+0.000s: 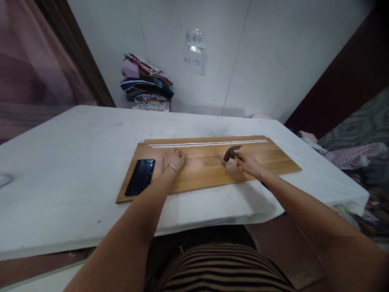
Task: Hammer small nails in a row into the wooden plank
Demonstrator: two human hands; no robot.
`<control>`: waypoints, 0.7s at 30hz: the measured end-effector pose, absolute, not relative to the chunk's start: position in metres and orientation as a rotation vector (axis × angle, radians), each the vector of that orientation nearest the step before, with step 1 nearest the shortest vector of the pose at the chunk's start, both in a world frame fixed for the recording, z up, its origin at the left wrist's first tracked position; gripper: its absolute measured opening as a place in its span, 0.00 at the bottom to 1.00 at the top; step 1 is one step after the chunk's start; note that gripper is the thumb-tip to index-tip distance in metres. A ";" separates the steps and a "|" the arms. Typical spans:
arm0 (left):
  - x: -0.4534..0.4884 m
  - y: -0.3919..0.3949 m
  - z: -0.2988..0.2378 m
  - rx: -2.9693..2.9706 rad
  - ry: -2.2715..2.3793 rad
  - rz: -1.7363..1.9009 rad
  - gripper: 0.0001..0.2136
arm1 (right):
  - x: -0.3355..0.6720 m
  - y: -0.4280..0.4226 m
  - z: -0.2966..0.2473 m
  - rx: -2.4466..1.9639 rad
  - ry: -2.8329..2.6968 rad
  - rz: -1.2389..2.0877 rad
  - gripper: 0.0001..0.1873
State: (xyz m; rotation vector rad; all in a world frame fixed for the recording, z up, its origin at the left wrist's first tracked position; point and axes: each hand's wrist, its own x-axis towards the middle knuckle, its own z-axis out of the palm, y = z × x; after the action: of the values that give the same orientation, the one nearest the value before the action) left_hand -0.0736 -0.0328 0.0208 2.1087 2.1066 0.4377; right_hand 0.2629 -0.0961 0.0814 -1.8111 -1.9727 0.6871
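Observation:
My right hand is closed around the handle of a claw hammer. The hammer's head is low over a wooden board, by a row of small dark nails along its middle; whether it touches one I cannot tell. My left hand, a bracelet at its wrist, rests on the board left of the nails. Its fingers look curled in, and whatever may be inside them is hidden. Between that hand and the board's left end lies a black phone.
Two white strips run along the board's far edge. The board lies on a white-covered table, with a few dark specks near its front edge. Folded cloths are stacked against the wall at the back. A white object is at far left.

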 end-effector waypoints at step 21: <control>-0.073 -0.034 0.023 2.096 2.120 0.407 0.20 | 0.263 -0.094 0.083 -1.772 -2.058 0.620 0.12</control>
State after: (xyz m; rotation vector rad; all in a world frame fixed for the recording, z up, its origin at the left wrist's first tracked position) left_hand -0.0727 -0.0343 0.0232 2.0956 2.1200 0.4071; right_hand 0.2632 -0.0939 0.0831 -1.7724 -2.0580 0.6196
